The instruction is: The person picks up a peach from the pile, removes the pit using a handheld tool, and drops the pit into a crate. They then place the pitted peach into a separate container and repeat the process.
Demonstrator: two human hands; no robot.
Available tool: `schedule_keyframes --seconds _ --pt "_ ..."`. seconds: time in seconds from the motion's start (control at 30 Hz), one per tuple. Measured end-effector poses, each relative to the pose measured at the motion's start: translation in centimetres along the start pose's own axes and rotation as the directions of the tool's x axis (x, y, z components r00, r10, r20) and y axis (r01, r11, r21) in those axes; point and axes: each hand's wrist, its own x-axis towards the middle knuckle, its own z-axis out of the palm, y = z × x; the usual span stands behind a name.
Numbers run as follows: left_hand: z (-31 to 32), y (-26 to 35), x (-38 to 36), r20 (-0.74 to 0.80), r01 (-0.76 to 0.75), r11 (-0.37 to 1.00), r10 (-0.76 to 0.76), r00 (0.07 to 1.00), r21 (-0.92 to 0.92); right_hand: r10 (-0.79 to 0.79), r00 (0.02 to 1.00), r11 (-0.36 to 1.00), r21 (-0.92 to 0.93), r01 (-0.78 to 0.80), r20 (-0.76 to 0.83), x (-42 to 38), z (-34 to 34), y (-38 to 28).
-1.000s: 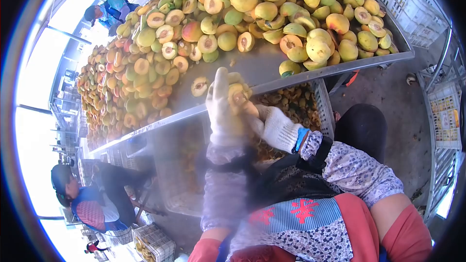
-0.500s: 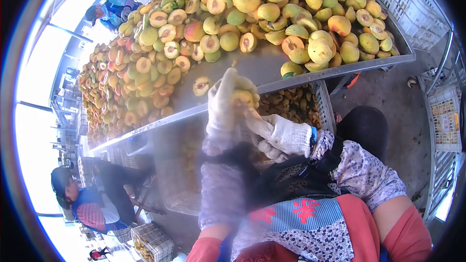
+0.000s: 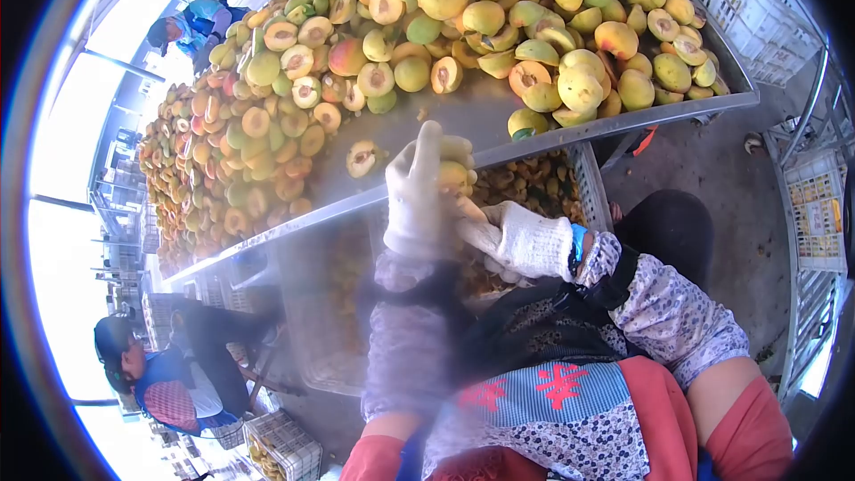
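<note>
My left hand [image 3: 419,191], in a white knit glove, is closed around a yellow peach [image 3: 452,178] held just below the edge of the metal table [image 3: 445,125]. My right hand [image 3: 517,239], also gloved, presses against the peach from the right; whatever it grips is hidden between the gloves. A peach half [image 3: 362,158] lies alone on the bare metal near my left hand. A big heap of whole and halved peaches [image 3: 499,18] covers the table's far side.
A crate of peach pieces [image 3: 534,183] stands under the table edge by my knees. White plastic crates [image 3: 748,0] are stacked at the upper right. One person [image 3: 165,374] sits at lower left, another [image 3: 191,27] works at the table's far end.
Both hands stayed at the peach by the table edge. My right hand shifted slightly down and right, then back up against the fruit.
</note>
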Motion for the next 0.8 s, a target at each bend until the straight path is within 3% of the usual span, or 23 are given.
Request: schedule_keyframes --seconds 0.03,0.07,0.1,0.13,0.17,0.23,0.27,0.33,0.37,0.4,0.43,0.5,0.53,0.57,0.63,0.67,0.73,0.77,0.8 --pt "0.2 0.1 -0.1 -0.014 0.027 1.000 -0.027 1.000 -0.015 0.004 1.000 1.000 0.000 -0.004 0.000 -0.1 0.2 0.3" --pt "0.3 -0.2 -0.2 -0.014 0.025 1.000 -0.025 1.000 -0.016 0.085 0.994 0.974 0.207 -0.096 0.065 -0.1 0.4 0.6" --pt "0.3 -0.8 -0.2 -0.042 0.070 0.966 -0.083 0.996 -0.249 0.146 0.979 0.897 0.398 -0.193 0.145 0.0 0.5 0.8" --pt "0.2 -1.0 -0.3 -0.058 0.102 0.877 -0.145 0.988 -0.469 0.065 0.945 0.826 0.514 -0.230 0.320 0.0 0.0 1.3" --pt "0.0 -1.0 -0.2 -0.061 0.097 0.878 -0.142 0.988 -0.469 0.064 0.945 0.829 0.511 -0.230 0.322 0.2 -0.4 1.6" --pt "-0.7 -0.8 0.0 0.082 0.152 0.922 -0.132 0.988 -0.356 0.137 0.939 0.886 0.385 -0.259 0.316 0.5 -0.9 1.9" --pt "-0.9 -0.6 0.1 0.081 0.151 0.922 -0.130 0.988 -0.357 0.185 0.955 0.931 0.270 -0.246 0.231 -0.3 -0.7 0.5" --pt "-1.0 -0.2 0.4 0.125 0.237 0.965 -0.222 0.967 -0.116 0.193 0.968 0.963 0.160 -0.218 0.162 -0.4 -0.8 0.3" --pt "-0.9 -0.5 0.2 0.124 0.239 0.964 -0.225 0.966 -0.117 0.190 0.977 0.979 0.057 -0.195 0.093 -0.5 -0.7 0.4" --pt "-0.6 -1.1 -0.1 0.093 0.072 0.995 -0.065 0.993 -0.071 0.192 0.968 0.955 0.194 -0.223 0.164 -0.7 -0.6 0.7" --pt "-0.3 -1.4 -0.2 0.073 -0.099 0.995 0.100 0.992 -0.022 0.190 0.969 0.955 0.198 -0.220 0.160 -0.8 -0.3 1.0" --pt "0.4 -1.2 -0.7 0.032 -0.110 0.990 0.113 0.993 -0.091 0.094 0.948 0.850 0.472 -0.235 0.303 -0.7 -0.1 1.8" --pt "0.6 -1.0 -0.8 -0.014 -0.122 0.980 0.121 0.993 -0.158 0.094 0.928 0.809 0.516 -0.283 0.362 -0.5 -0.3 2.0" --pt "0.6 -0.8 -0.8 -0.013 -0.122 0.980 0.121 0.993 -0.158 0.093 0.928 0.808 0.517 -0.282 0.360 -1.0 0.0 1.5" --pt "-0.1 -0.3 -0.6 0.202 -0.035 0.999 0.035 0.979 -0.004 0.207 0.975 0.901 0.374 -0.220 0.076 -2.2 1.0 0.2" --pt "-0.6 -0.7 -0.3 0.206 -0.035 0.999 0.035 0.978 -0.005 0.207 0.976 0.900 0.376 -0.219 0.073 -2.1 0.7 0.4" --pt "-1.5 -2.3 0.0 0.412 -0.191 0.978 0.139 0.900 0.086 0.209 0.978 0.969 0.128 -0.209 0.011 -1.9 0.2 1.1" --pt "-1.1 -1.7 -0.2 0.414 -0.189 0.978 0.138 0.900 0.085 0.211 0.977 0.969 0.130 -0.211 0.010 -2.1 0.4 1.2" --pt "-0.4 -0.6 -0.5 0.293 0.043 0.999 -0.043 0.955 0.009 0.211 0.977 0.949 0.233 -0.213 0.030 -2.3 0.7 1.2"
